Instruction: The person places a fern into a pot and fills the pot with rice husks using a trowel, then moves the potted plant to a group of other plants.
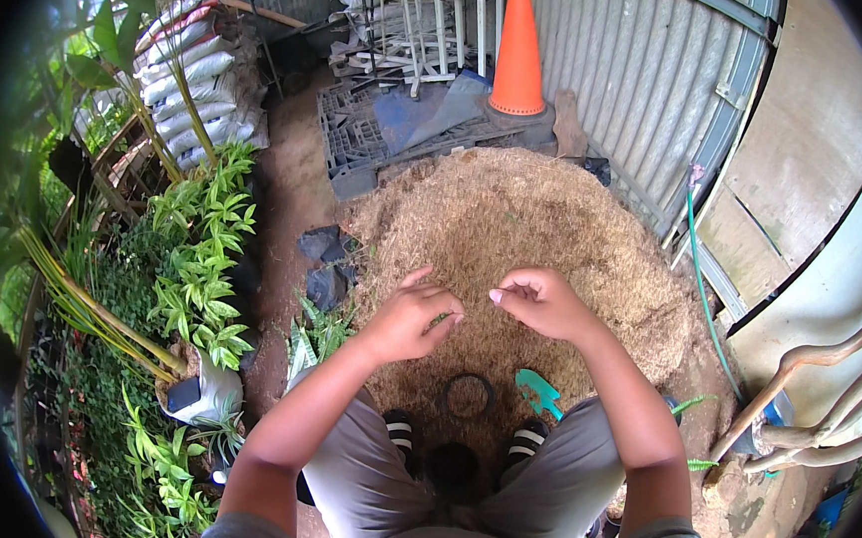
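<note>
Above a broad mound of brown, fibrous potting material (554, 218), both hands hover a short way apart. My left hand (416, 319) has its thumb and forefinger brought together in a loop, with another finger raised. My right hand (542, 304) is curled, its thumb close to the bent forefinger. Whether a tiny piece sits in either pinch is too small to tell. Below them, a dark round pot rim (467, 397) rests on the mound near my feet. Right of it lies a teal hand trowel (538, 391), partly hidden by my knee.
Leafy potted plants (202, 268) line the left side, below stacked sacks (192, 87). An orange traffic cone (519, 58) stands by a black plastic pallet (347, 132) at the back. A green hose (706, 303) and bare branches (807, 363) are at right, near corrugated sheeting (624, 80).
</note>
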Available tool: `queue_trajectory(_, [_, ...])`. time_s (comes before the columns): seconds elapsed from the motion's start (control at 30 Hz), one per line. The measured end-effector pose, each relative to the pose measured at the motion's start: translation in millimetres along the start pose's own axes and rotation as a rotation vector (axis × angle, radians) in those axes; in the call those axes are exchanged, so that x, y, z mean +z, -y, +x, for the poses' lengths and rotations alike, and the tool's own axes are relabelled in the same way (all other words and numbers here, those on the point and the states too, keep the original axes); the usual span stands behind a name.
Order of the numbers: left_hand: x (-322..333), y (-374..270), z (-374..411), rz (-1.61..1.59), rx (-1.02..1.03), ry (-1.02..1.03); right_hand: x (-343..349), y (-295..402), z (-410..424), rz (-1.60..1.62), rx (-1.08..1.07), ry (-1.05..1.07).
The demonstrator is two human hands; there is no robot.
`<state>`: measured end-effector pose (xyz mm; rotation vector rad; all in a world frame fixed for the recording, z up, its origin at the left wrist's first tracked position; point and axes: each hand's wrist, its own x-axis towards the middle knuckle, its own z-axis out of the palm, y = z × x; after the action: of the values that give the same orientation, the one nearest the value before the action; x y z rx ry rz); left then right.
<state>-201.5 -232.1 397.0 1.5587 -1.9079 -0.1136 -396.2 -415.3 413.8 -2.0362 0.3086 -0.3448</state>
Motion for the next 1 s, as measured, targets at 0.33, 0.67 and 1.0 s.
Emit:
queue_trajectory(0.33, [2, 2, 1, -0.295, 0.018, -0.063, -4, -25, 13, 0.467, 0.231, 0.15])
queue_trajectory(0.67, [-1, 13, -6, -0.584, -0.223, -0.247, 20, -36, 13, 0.337, 0.094, 0.261])
queue_trajectory(1.0, [-13, 18, -7, -0.198, -0.143, -0.32, 55, 4, 6, -0.191, -0.233, 0.117])
